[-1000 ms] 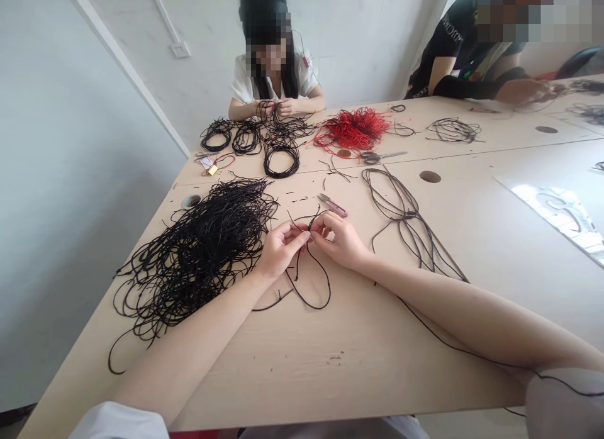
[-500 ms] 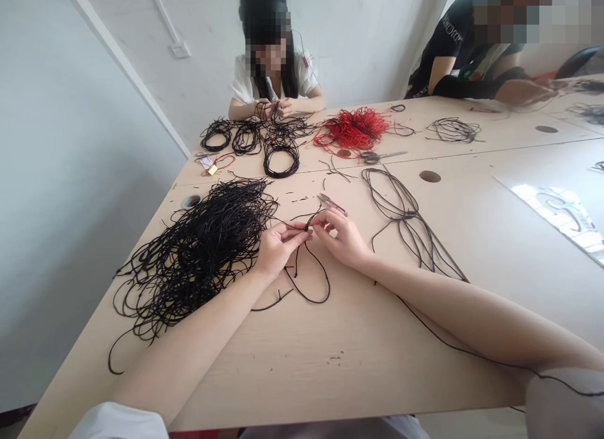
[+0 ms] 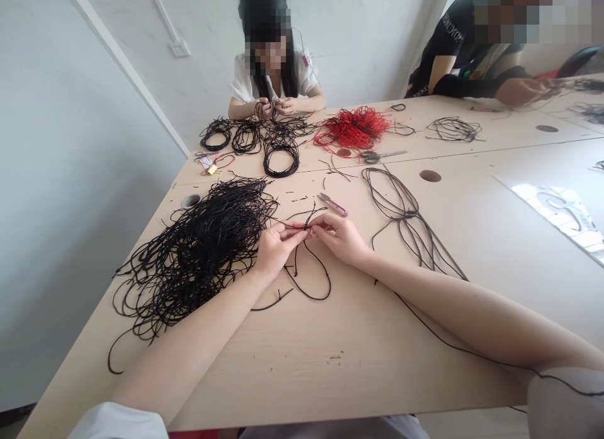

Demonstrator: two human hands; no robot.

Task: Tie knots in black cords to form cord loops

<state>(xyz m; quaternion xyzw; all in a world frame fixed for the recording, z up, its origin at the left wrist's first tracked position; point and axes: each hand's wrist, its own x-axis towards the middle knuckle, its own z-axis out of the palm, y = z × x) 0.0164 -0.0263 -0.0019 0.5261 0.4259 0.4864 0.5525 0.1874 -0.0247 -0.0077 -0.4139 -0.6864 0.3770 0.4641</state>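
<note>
A thin black cord (image 3: pixel 329 282) hangs in a loop below my fingertips and rests on the table (image 3: pixel 283 363). My left hand (image 3: pixel 279 245) pinches it between thumb and fingers. From the other side my right hand (image 3: pixel 343 239) grips the same cord, its fingertips almost touching the left ones. Short cord ends stick up above the pinch; any knot there is too small to make out. Beside my left hand lies a large tangled heap of black cords (image 3: pixel 202 244). Small thread snips (image 3: pixel 333 204) with a pink handle lie just beyond my right hand.
A tied bundle of black cords (image 3: pixel 406 216) lies to the right. Farther back are coiled black cords (image 3: pixel 282 161), a red cord pile (image 3: pixel 356 127) and scissors (image 3: pixel 377 156). A person (image 3: pixel 276 80) opposite handles cords; another person (image 3: pixel 465 68) sits at the far right.
The fingers of my right hand have closed in on the cord beside my left fingertips. The cord ends above them have shifted slightly.
</note>
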